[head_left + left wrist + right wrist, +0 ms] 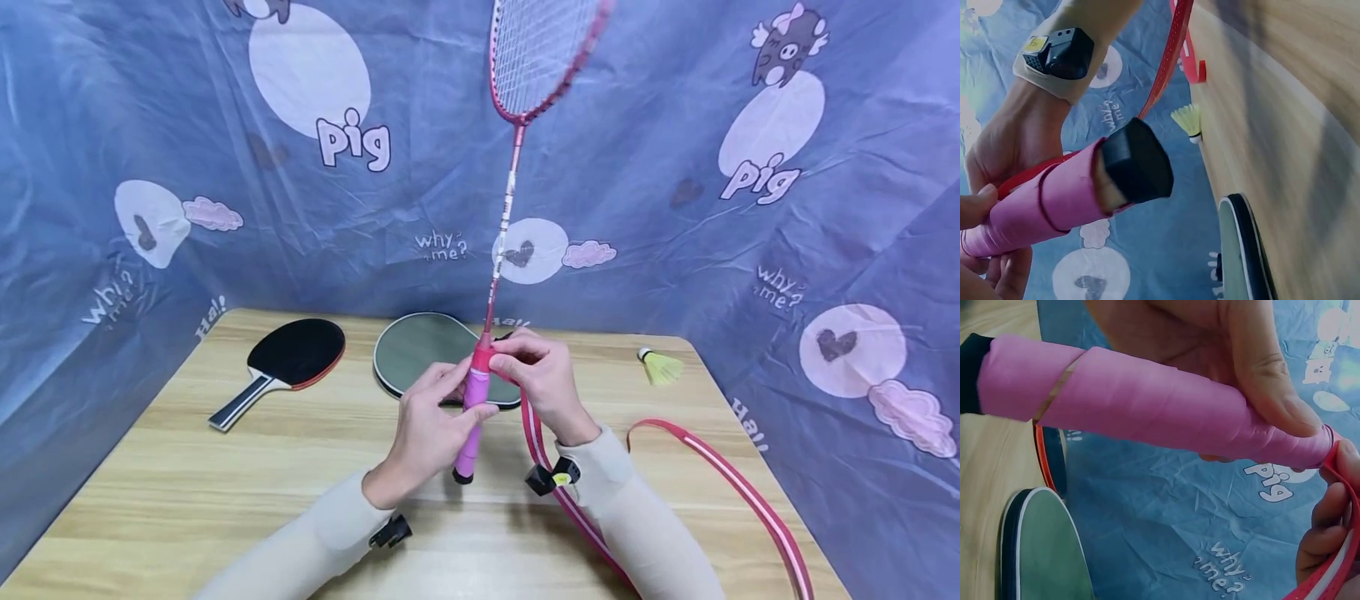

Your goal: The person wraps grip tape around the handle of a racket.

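Note:
A badminton racket [498,250] stands nearly upright over the table, strings at the top. Pink-purple wrap covers its handle [471,417], and a black butt cap [1138,162] ends it; a gap in the wrap bares some wood near the cap. My left hand [431,425] grips the handle between thumb and fingers. At the handle's top, my right hand [543,375] pinches a red grip tape [1335,550] against it. From there the tape, with a white strip along its back, hangs down past the right wrist.
A black table tennis bat [296,354] lies at the left back. Behind the hands is a green, white-edged paddle-shaped case [420,346]. A yellow shuttlecock [662,367] lies at the right back, and a loop of the red tape [742,483] curves along the table's right side.

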Demonstrator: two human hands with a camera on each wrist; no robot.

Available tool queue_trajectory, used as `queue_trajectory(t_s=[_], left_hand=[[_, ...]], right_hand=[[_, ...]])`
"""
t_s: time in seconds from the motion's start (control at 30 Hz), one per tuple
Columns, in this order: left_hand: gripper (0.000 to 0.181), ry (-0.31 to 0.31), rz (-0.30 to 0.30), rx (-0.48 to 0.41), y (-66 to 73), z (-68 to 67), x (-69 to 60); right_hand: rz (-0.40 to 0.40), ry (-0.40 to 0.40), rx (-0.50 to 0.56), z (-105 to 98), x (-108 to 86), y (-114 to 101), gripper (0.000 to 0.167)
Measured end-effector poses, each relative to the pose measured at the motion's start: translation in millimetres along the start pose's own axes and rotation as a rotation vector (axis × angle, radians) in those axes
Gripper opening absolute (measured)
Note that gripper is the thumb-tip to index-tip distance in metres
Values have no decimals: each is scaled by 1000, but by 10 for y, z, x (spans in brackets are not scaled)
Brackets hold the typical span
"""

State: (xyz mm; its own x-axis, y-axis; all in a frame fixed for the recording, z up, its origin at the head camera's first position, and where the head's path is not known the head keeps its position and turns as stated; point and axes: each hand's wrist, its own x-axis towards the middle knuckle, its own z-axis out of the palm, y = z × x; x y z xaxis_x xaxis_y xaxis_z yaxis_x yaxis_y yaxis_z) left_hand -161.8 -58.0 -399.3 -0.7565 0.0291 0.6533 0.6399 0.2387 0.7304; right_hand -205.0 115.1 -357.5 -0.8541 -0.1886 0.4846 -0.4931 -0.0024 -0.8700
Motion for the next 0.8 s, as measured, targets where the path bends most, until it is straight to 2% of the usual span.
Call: queue_trajectory(t_s=[0.17,0.37,0.47,0.57,0.67,0.8], left_hand=[[61,15,-93,-171,-6,14,8],[50,12,-189,-308,22,6,-31],[47,-7,-219,-330,38,-12,-36],[46,-19,-214,-325,42,-34,-17],[46,-33,-208,-328,44,-55,6],[46,-56,-232,-352,72,-77,33]], right_hand=[[14,-49,-8,-16,30,-12,26],[43,-70,-12,-25,1,-44,29],[8,-80,-36,-23,-16,-65,27],[-40,-80,-56,-17,-16,-82,25],[-64,-73,-64,-15,-8,-93,23],[-75,-66,-88,-21,10,-100,19]])
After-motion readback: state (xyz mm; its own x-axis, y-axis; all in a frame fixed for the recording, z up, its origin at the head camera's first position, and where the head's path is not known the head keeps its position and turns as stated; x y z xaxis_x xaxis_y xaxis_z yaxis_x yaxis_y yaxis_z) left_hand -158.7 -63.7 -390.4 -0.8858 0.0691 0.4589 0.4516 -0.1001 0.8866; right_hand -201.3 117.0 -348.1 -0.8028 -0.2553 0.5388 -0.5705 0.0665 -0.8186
